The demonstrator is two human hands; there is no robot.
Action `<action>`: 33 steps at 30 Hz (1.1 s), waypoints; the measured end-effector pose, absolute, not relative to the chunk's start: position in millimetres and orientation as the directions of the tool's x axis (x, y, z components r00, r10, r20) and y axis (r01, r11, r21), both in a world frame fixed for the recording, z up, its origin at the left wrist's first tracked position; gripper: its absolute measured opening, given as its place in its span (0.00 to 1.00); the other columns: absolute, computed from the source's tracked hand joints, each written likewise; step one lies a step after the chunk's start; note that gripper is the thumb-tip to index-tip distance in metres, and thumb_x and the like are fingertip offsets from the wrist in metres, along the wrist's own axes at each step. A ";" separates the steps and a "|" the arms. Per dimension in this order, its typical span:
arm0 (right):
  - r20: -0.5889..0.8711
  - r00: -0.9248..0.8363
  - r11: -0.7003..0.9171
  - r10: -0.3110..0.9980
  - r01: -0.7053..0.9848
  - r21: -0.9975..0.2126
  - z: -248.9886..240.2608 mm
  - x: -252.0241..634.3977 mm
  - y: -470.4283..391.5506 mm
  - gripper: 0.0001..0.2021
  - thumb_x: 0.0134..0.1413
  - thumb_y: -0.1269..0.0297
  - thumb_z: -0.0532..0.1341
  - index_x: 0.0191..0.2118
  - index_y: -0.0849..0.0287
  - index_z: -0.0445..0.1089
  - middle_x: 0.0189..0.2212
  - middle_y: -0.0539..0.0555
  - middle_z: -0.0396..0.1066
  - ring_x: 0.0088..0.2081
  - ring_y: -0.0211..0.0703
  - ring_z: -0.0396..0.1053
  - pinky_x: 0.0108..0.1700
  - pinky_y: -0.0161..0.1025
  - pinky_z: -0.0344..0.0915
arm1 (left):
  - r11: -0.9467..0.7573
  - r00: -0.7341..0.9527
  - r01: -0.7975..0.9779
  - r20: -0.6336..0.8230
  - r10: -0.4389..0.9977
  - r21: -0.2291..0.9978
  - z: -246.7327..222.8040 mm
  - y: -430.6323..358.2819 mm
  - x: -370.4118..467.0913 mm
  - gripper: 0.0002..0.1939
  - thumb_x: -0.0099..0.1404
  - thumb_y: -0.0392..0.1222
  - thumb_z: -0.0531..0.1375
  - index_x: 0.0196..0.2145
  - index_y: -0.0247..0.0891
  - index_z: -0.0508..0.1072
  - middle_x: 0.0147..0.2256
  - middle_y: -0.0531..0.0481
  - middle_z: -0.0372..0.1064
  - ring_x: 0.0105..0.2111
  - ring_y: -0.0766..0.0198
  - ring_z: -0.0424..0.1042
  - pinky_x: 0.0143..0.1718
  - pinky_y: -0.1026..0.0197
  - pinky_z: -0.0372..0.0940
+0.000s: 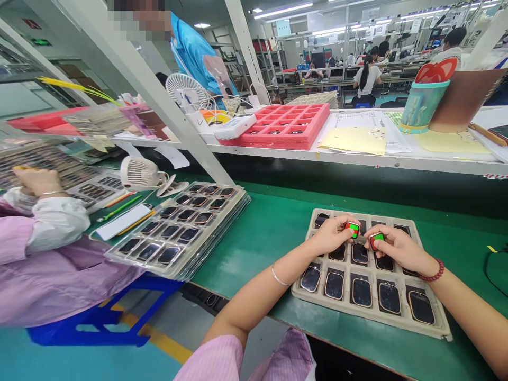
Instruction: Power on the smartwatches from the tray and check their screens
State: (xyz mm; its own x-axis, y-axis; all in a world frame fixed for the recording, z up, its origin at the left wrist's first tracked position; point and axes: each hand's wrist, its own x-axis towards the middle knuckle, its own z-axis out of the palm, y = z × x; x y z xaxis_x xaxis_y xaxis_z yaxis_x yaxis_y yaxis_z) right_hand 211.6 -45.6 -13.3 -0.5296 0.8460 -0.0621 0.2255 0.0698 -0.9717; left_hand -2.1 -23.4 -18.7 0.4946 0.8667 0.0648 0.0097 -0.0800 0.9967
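Note:
Above a beige tray [431,329] of dark watch-like screens in compartments, both my hands are raised side by side. My left hand [332,233] pinches a small rounded watch-like device [352,228], whose lit screen shows red and green blocks. Close to its right, my right hand [399,247] grips a second device [376,241], also lit red and green, with a thumb over part of the screen. The two devices are apart. Dark screens such as this one [362,292] lie in the tray's front row; my hands hide part of the rows behind.
Left of the tray stands a stack of clear trays [174,233] with similar screens. Beyond are a small white fan [138,173] and a co-worker's hand [42,181]. A shelf [286,154] crosses behind, holding a pink foam tray [278,124] and a teal cup [424,106].

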 end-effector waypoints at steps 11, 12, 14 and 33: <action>-0.020 -0.521 0.104 0.854 0.209 -0.972 -10.9 210.6 -46.7 0.11 0.57 0.62 0.59 0.44 0.58 0.69 0.35 0.54 0.72 0.30 0.40 0.67 0.32 0.39 0.70 | -0.058 0.483 -0.004 0.053 0.874 0.998 -19.6 -22.8 -2.4 0.15 0.58 0.40 0.61 0.43 0.33 0.70 0.40 0.44 0.70 0.31 0.67 0.71 0.37 0.60 0.68; -0.020 -0.525 0.106 0.851 0.208 -0.972 -10.6 210.5 -46.9 0.11 0.57 0.62 0.58 0.45 0.58 0.69 0.35 0.54 0.72 0.30 0.39 0.67 0.33 0.39 0.70 | -0.056 0.480 0.001 0.048 0.876 0.998 -19.8 -22.8 -2.4 0.15 0.58 0.39 0.61 0.44 0.33 0.70 0.41 0.43 0.70 0.30 0.67 0.71 0.37 0.60 0.68; -0.022 -0.530 0.104 0.848 0.207 -0.973 -10.5 210.6 -47.0 0.11 0.57 0.63 0.58 0.45 0.58 0.68 0.35 0.54 0.71 0.29 0.39 0.67 0.33 0.40 0.70 | -0.056 0.481 0.004 0.047 0.876 0.998 -20.6 -22.8 -2.4 0.16 0.58 0.38 0.61 0.44 0.33 0.70 0.41 0.43 0.70 0.30 0.67 0.71 0.37 0.60 0.68; -0.029 -0.537 0.112 0.843 0.228 -0.967 -12.5 211.9 -45.7 0.11 0.57 0.61 0.58 0.45 0.58 0.67 0.35 0.54 0.71 0.31 0.41 0.68 0.33 0.40 0.71 | -0.191 0.474 0.085 0.128 0.871 0.978 -22.3 -22.2 -3.5 0.14 0.56 0.36 0.60 0.42 0.34 0.70 0.38 0.45 0.70 0.33 0.65 0.70 0.35 0.62 0.65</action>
State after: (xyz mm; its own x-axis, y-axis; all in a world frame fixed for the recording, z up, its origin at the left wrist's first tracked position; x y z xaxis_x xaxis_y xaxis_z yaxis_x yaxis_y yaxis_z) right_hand 211.9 -45.7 -12.5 -0.5373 0.8429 -0.0287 0.2281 0.1125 -0.9671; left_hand -3.5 -22.2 -22.3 0.4738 0.8712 0.1284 0.0853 -0.1905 0.9780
